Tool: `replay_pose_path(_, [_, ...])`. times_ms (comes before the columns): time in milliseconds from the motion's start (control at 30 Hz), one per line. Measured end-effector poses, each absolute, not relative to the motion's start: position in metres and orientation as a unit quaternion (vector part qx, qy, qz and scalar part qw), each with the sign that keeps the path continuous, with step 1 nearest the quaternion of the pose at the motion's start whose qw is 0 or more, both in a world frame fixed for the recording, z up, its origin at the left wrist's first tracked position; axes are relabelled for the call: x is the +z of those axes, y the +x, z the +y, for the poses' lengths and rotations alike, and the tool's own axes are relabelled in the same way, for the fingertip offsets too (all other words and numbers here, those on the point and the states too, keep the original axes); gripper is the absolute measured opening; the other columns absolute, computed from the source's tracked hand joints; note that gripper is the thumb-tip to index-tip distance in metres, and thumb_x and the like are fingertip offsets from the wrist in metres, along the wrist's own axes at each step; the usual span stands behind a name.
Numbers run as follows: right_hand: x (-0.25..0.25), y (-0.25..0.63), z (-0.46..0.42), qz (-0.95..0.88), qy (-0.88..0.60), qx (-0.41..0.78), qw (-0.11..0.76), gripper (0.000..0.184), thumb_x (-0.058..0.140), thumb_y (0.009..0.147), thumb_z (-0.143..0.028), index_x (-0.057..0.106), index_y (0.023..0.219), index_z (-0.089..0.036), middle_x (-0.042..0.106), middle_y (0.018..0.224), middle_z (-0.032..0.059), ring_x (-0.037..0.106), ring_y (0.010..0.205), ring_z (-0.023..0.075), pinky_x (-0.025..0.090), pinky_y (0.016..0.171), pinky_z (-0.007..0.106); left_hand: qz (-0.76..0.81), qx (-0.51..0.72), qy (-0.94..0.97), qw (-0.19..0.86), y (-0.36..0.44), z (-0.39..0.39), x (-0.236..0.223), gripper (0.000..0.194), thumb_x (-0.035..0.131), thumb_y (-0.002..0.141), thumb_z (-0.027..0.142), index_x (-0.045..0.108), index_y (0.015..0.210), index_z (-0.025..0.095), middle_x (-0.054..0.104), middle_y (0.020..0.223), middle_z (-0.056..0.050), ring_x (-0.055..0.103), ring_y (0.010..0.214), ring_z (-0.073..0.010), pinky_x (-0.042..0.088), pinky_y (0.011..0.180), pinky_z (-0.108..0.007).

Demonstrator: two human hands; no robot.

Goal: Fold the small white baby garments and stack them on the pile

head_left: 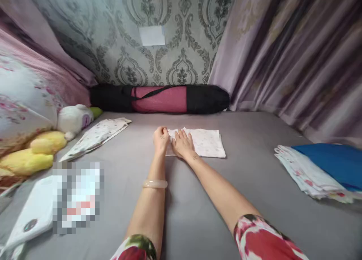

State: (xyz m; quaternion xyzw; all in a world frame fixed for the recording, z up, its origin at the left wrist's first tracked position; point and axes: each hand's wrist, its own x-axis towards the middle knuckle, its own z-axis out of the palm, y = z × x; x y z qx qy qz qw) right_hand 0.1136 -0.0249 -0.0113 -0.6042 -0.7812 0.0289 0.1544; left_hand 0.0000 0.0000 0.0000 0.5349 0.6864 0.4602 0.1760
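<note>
A white cloth with a faint print (pixel 210 143), folded into a flat rectangle, lies on the grey sheet in front of me. At its left end my left hand (pixel 161 139) is closed, with the fingers curled at the cloth's edge; the fingertips are partly hidden. My right hand (pixel 183 143) rests flat on the left part of the cloth, palm down and fingers spread. A pale bangle (pixel 155 183) sits on my left forearm.
Folded cloths (pixel 305 173) with a blue cloth (pixel 333 162) lie at right. At left are a patterned cloth (pixel 97 136), plush toys (pixel 74 120), a white object (pixel 38 203) and a blurred item (pixel 82 196). A black and pink long bag (pixel 160 99) lies along the wall.
</note>
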Motion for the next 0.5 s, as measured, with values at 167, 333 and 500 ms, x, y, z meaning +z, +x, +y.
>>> replay_pose_path(167, [-0.010,0.116,-0.024,-0.789,-0.596,0.056,0.140,0.054,0.024,0.100,-0.036,0.038,0.145,-0.010,0.032,0.153,0.0133,0.023,0.142,0.0263,0.012,0.114,0.050,0.687,0.445,0.550,0.169,0.008,-0.004,0.004,0.030,0.042,0.087,0.021,0.069,0.098,0.014,0.073,0.098,-0.011,0.066,0.093,-0.0197,0.047,0.083,-0.027])
replay_pose_path(333, [-0.002,0.132,-0.025,-0.752,-0.638,0.035,0.161,0.053,0.024,0.099,-0.032,0.037,0.145,-0.010,0.029,0.154,0.0135,0.019,0.143,0.0262,0.001,0.115,0.052,0.691,0.427,0.557,0.171,0.012,-0.005,0.006,0.031,0.041,0.089,0.020,0.068,0.102,0.014,0.073,0.097,-0.011,0.066,0.094,-0.0202,0.046,0.084,-0.027])
replay_pose_path(500, [-0.004,0.146,-0.028,-0.743,-0.655,0.039,0.133,0.054,0.026,0.099,-0.036,0.037,0.146,-0.014,0.029,0.155,0.0110,0.020,0.143,0.0258,0.006,0.115,0.051,0.691,0.395,0.588,0.144,0.017,-0.007,0.006,0.029,0.042,0.090,0.021,0.068,0.102,0.016,0.072,0.101,-0.010,0.065,0.095,-0.0210,0.045,0.084,-0.028])
